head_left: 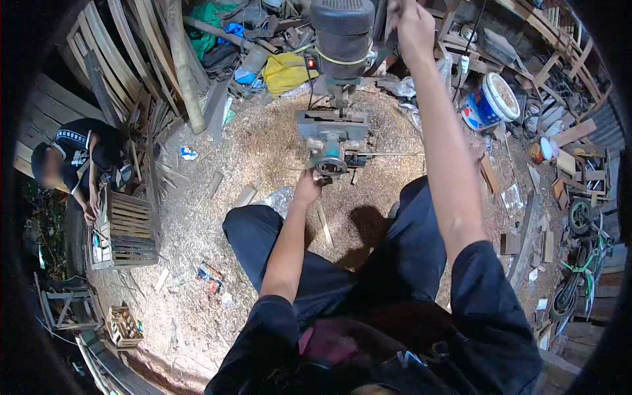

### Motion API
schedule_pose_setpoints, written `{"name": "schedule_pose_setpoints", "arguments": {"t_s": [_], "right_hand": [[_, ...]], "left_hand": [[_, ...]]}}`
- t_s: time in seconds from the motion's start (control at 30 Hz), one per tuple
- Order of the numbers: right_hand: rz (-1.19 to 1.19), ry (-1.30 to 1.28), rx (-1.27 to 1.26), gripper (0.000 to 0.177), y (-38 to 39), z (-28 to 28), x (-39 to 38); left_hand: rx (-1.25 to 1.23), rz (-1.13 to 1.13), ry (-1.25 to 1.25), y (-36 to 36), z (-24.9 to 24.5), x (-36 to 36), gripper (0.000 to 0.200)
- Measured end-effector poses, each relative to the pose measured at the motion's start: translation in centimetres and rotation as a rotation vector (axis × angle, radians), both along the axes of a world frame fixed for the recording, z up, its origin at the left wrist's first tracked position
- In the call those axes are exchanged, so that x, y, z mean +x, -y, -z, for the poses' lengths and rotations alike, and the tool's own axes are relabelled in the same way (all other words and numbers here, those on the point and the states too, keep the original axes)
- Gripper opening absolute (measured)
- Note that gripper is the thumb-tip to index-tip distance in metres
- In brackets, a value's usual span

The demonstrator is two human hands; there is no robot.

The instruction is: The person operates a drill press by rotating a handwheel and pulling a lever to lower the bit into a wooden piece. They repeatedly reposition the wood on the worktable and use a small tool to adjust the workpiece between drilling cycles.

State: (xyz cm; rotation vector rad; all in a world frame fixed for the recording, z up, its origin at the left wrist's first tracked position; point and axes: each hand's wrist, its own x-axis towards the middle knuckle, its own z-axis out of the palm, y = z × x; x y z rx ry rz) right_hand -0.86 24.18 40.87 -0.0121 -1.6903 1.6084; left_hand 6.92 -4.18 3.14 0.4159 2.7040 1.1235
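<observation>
A seated worker reaches toward a drill press (342, 46), its top cut off by the frame, with a vise (331, 146) below the chuck. The left hand (308, 187) is at the vise's near end, fingertips partly hidden, their grip impossible to tell. The right hand (413, 27), raised beside the press, blurs at the upper edge, finger spread unclear. A co-worker (79, 155) leans by a slatted crate (131, 227), fingers too small to read.

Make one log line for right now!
left hand: at vise | right hand: raised beside drill press | switch: glowing red | other person: beside slatted crate
</observation>
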Motion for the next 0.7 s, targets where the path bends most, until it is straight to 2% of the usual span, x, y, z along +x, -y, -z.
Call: {"name": "schedule_pose_setpoints", "arguments": {"t_s": [0.03, 0.13, 0.2, 0.27, 0.33, 0.37, 0.47, 0.5, 0.6, 0.63, 0.7], "right_hand": [[-0.02, 0.013, 0.035, 0.047, 0.8, 1.2, 2.1], [-0.039, -0.002, 0.003, 0.047, 2.7, 5.6, 6.8], [-0.016, 0.017, 0.008, 0.046, 4.4, 8.2, 10.5], [0.027, -0.094, 0.012, 0.046, 5.6, 13.2, 12.5], [-0.026, 0.094, -0.1, 0.043, 5.8, 16.0, 14.6], [-0.053, 0.185, -0.153, 0.042, 5.8, 15.9, 15.2], [0.204, 0.3, 0.432, 0.043, 4.3, 13.4, 12.4], [0.198, 0.446, 0.47, 0.035, 3.6, 12.2, 11.3], [0.482, 0.401, 0.991, 0.037, 4.0, 12.5, 9.8], [0.397, 0.634, 0.937, 0.047, 3.9, 13.0, 10.0], [0.238, 0.783, 0.816, 0.043, 4.1, 16.7, 11.7]], "left_hand": [[0.001, 0.019, -0.023, -0.1, 0.9, -0.5, 0.068], [0.033, 0.033, -0.206, -0.8, 2.4, -1.0, 0.07], [0.076, 0.121, -0.186, -1.1, 2.5, -1.0, 0.072], [0.083, 0.175, -0.204, -1.4, 2.9, -1.0, 0.074], [0.057, 0.197, -0.262, -1.8, 3.6, -0.9, 0.077], [0.014, 0.185, -0.21, -2.1, 3.2, -1.0, 0.078], [-0.119, 0.222, -0.192, -2.8, 2.2, -1.6, 0.079], [-0.17, 0.238, -0.181, -2.7, 2.1, -1.5, 0.079], [-0.234, 0.208, -0.234, -3.4, 1.8, -1.7, 0.079], [-0.187, 0.195, -0.203, -3.5, 1.7, -1.7, 0.079], [-0.093, 0.164, -0.144, -3.7, 1.9, -1.8, 0.078]]}}
